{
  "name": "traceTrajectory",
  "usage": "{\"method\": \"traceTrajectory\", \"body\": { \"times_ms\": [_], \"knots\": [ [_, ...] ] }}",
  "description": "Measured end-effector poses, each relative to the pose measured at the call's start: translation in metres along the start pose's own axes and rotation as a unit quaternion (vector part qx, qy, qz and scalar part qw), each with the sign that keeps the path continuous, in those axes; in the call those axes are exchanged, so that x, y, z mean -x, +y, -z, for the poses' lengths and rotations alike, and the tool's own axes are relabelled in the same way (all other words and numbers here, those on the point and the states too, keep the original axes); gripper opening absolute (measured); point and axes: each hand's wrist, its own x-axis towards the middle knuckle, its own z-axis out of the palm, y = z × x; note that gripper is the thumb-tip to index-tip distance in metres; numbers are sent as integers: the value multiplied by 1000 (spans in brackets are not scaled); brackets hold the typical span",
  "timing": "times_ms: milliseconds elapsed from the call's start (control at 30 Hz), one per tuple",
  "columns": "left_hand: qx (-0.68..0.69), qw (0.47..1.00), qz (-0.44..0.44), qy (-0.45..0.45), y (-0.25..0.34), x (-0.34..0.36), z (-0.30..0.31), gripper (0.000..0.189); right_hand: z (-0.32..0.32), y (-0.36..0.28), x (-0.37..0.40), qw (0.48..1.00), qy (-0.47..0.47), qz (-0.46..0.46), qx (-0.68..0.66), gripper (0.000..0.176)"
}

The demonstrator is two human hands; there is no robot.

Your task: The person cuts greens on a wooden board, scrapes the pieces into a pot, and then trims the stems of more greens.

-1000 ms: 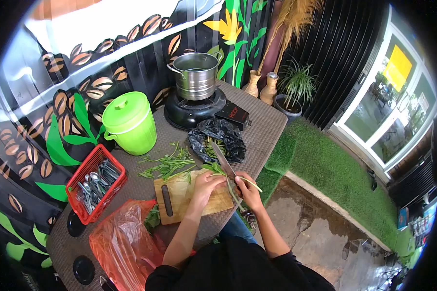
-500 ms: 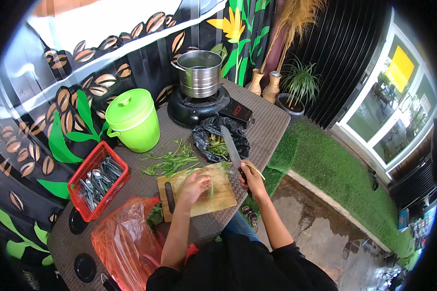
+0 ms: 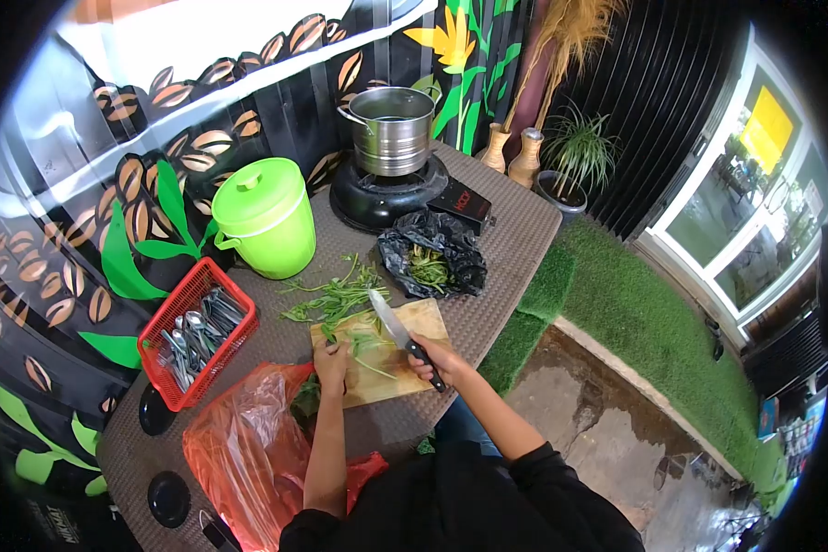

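My right hand [image 3: 434,362] grips the black handle of a kitchen knife [image 3: 395,324], its blade slanting up and left over the wooden cutting board [image 3: 420,321]. My left hand [image 3: 331,361] is closed at the board's left side, with leafy green stems at its fingertips; its palm side is hidden. Cut green pieces [image 3: 366,339] and a long pale stem [image 3: 373,369] lie on the board. Behind it rests a loose pile of leafy greens [image 3: 340,293]. A black plastic bag [image 3: 465,267] with more greens in it sits open at the back right.
A steel pot [image 3: 394,138] stands on a black stove [image 3: 368,198]. To the left are a lidded green bucket [image 3: 267,225], a red basket [image 3: 213,361] of cutlery and a red plastic bag [image 3: 239,451]. Small black dishes [image 3: 168,499] line the table's left edge.
My left hand has moved left and down to the board's side. The knife has come down and left over the board, and the stem from my right hand now lies on the board.
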Motion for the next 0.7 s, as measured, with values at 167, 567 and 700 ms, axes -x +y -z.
{"method": "traceTrajectory", "body": {
  "times_ms": [167,567,700],
  "knots": [
    [-385,842,-307,222,17,24,-17,52,17,7,22,997,45,57,-17,40],
    [-365,828,-374,-202,18,33,-74,14,58,45,4,882,235,242,329,31],
    [-421,814,-341,-208,22,33,-77,13,75,66,-19,727,348,364,466,32]
  ]
}}
